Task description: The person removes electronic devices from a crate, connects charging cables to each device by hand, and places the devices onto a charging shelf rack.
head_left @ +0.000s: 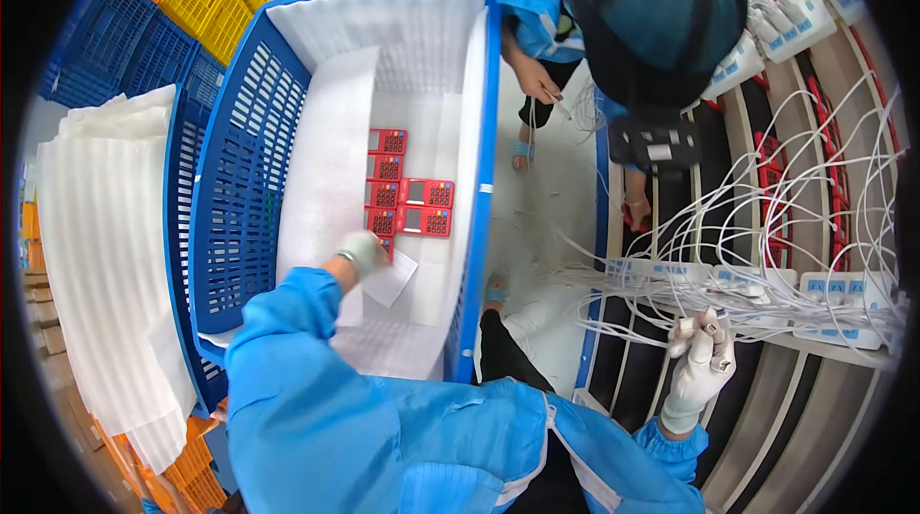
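**Left hand down among red handsets, right hand gripping cable plugs off to the side**

Both hands wear pale gloves. The left reaches into a blue basket, its fingers pointing down and blurred; I cannot tell whether they grip anything. The right is raised over a rack, fingers curled around the white plugs.

The handsets lie flat, keypads up, in two columns. The nearest is partly covered by the left hand; the others lie just beyond it, well apart from the right hand. A white sheet of paper lies just beside the left fingers. White foam lines the basket and covers part of its floor.

To my mind, good work here means keeping each handset flat and square with its neighbours, clear of the foam's edge, and holding the plugs together so that the tangled cables do not snag.

Farther off, a co-worker in a dark cap bends over the rack, a cable in one hand; yellow crates stand beyond the basket.
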`<control>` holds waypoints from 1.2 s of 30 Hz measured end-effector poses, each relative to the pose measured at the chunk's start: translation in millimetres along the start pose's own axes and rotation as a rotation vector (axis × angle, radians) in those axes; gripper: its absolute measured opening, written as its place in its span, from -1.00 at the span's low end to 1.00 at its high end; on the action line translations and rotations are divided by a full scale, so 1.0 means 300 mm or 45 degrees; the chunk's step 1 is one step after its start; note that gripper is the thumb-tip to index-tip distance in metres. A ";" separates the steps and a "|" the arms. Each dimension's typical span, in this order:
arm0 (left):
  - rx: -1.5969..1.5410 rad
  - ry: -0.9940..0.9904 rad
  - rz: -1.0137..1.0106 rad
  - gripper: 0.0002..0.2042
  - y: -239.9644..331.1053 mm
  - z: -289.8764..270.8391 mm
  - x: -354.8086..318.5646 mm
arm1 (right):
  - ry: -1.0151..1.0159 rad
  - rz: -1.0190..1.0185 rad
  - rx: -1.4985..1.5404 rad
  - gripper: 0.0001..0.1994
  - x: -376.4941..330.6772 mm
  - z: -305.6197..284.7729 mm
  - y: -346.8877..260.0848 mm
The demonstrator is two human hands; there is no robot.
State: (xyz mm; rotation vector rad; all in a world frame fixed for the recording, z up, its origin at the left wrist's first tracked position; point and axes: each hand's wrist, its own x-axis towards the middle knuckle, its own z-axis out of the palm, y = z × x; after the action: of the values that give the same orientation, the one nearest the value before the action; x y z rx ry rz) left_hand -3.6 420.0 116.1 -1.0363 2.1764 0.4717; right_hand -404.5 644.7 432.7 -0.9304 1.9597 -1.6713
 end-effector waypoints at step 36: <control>-2.740 0.175 0.923 -0.53 0.380 -0.667 -0.679 | -0.229 0.442 0.178 -0.80 -0.028 0.037 -0.104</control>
State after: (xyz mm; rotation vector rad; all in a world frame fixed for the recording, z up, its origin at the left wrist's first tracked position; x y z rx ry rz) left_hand -83.2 486.9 405.4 -0.8788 1.2899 3.4062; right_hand -383.9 640.9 459.6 -0.6228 1.7431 -1.4513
